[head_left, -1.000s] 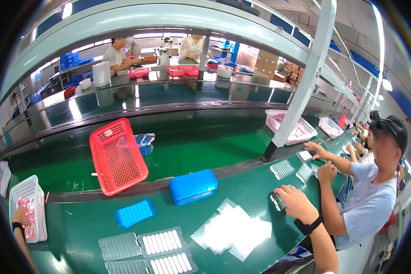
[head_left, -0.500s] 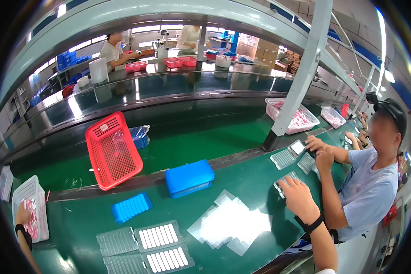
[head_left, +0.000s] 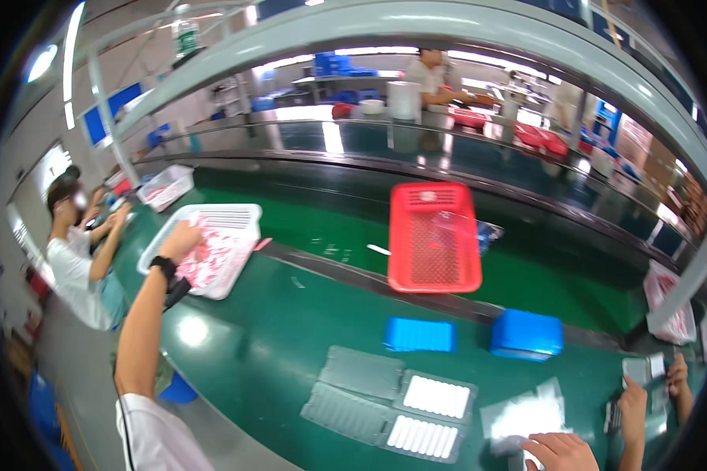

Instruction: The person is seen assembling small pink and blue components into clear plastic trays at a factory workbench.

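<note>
My left hand, a dark band at its wrist, reaches into a white plastic basket at the left. Its fingers curl down among small pink-and-white pieces, their tips hidden. At the lower edge, my right hand is bent over something white beside its thumb; the hand hides most of it. Just beyond lies a spread of clear sheets, shiny with glare. Between my hands, two opened clear plastic cases lie side by side, each with a row of white strips in one half.
A red basket leans tilted past the dark ledge. Nearer stand a ridged blue tray and a blue box. A co-worker's hands handle clear cases at the right. Another person works at far left. A grey post rises at right.
The view has swung left, bringing the white basket further in. My right hand has come away from beside the co-worker's cases to the near side of the sheets. My left hand stays in the basket.
</note>
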Action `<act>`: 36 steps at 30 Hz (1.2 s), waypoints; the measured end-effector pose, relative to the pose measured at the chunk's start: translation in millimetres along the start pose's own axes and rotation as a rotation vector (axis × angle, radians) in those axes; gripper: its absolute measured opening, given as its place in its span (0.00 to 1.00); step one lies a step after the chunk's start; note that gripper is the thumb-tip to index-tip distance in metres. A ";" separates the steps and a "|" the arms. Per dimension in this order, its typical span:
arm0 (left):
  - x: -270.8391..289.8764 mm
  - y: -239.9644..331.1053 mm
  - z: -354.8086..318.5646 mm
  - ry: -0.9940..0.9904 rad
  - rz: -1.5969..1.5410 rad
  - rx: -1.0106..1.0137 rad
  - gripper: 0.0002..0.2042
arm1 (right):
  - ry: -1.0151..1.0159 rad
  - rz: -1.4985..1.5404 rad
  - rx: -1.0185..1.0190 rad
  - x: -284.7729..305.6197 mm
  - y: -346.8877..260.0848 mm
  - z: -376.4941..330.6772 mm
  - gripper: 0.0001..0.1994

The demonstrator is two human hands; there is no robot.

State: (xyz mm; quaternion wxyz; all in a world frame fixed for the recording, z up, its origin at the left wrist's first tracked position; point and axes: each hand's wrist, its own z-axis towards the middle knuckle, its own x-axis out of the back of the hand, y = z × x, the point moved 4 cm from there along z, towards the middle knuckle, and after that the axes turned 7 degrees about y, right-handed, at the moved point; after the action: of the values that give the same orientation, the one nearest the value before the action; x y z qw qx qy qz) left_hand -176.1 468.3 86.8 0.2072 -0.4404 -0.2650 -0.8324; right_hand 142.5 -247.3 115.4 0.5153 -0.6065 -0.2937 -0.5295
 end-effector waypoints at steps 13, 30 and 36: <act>18.1 48.6 -8.2 -0.085 -0.742 0.736 0.04 | 0.012 -0.024 0.188 -7.1 -11.2 30.6 0.17; 23.7 90.8 -10.9 -0.088 -0.917 0.645 0.02 | -0.027 0.003 0.227 -11.3 -21.5 49.0 0.15; 28.8 75.3 -13.7 -0.126 -0.873 0.715 0.06 | -0.050 0.017 0.252 -11.1 -29.2 57.3 0.15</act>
State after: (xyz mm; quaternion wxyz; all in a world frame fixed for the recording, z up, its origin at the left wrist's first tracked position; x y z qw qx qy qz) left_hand -156.3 398.3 124.1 -0.0361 -0.2414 -0.6998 -0.6714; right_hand 132.7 -182.9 119.3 0.5846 -0.5523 -0.3655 -0.4686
